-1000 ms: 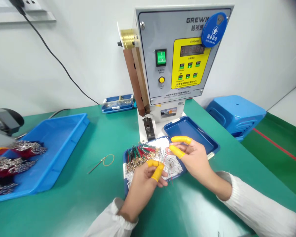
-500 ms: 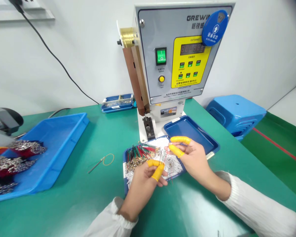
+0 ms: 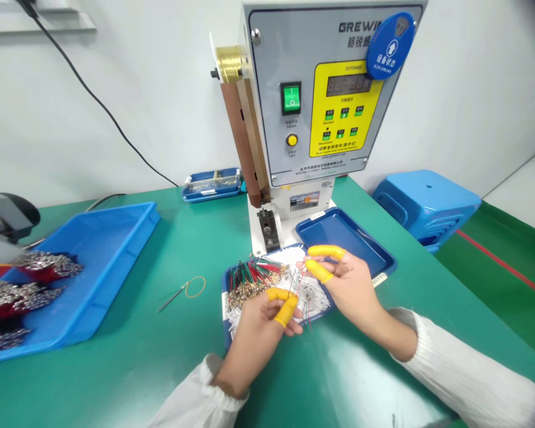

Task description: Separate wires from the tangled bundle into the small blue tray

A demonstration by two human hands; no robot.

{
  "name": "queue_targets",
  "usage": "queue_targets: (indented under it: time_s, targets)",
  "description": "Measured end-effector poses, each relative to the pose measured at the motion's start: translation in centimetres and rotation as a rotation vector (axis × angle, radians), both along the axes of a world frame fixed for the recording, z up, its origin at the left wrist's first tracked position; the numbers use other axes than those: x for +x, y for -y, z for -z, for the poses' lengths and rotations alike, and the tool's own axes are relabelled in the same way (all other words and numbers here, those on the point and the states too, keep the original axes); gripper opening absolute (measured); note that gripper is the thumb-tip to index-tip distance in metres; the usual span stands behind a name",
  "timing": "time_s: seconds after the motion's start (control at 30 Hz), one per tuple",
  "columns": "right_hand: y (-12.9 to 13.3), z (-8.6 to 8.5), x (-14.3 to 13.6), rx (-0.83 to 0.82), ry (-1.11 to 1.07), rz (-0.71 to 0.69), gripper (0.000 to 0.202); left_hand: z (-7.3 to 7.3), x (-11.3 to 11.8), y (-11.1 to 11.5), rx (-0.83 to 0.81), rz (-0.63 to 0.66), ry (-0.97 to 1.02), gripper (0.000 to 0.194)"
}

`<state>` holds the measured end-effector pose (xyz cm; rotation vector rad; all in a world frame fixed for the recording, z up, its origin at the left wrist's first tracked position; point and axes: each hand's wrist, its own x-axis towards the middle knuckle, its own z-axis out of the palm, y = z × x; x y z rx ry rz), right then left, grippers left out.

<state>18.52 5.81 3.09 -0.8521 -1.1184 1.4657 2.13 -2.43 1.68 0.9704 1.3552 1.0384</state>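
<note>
My left hand point(image 3: 267, 327), with yellow covers on thumb and forefinger, pinches thin red and black wires point(image 3: 299, 288) over a blue tray. My right hand point(image 3: 345, 279), covered alike on two fingers, is closed at the upper end of the wires; what lies between its fingertips is too small to make out. Beneath both hands the blue tray point(image 3: 226, 300) holds white parts point(image 3: 314, 294) and a heap of red, green and black wires point(image 3: 254, 279) with gold-coloured ends. Thin wire ends hang below my left fingers.
Behind the tray stands a grey GREWIN machine point(image 3: 303, 137). An empty dark blue tray point(image 3: 345, 235) lies right of its base. At left, a large blue bin point(image 3: 111, 255) holds wire bundles. A thin wire and yellow loop point(image 3: 196, 287) lie between. Blue stools point(image 3: 428, 202) stand at right.
Both hands keep nearly the same place and grip. The view has shifted very slightly.
</note>
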Motion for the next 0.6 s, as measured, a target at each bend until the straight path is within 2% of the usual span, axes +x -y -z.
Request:
queue_targets:
  time_s: [0.33,0.6]
  targets:
    - [0.03,0.02,0.02,0.016,0.007,-0.016,0.027,0.03,-0.04,0.13,0.029,0.011,-0.004,0.02]
    - [0.07,0.21,0.02,0.016,0.021,-0.031,0.025,0.23,-0.01,-0.04,0.027,0.016,-0.005,0.024]
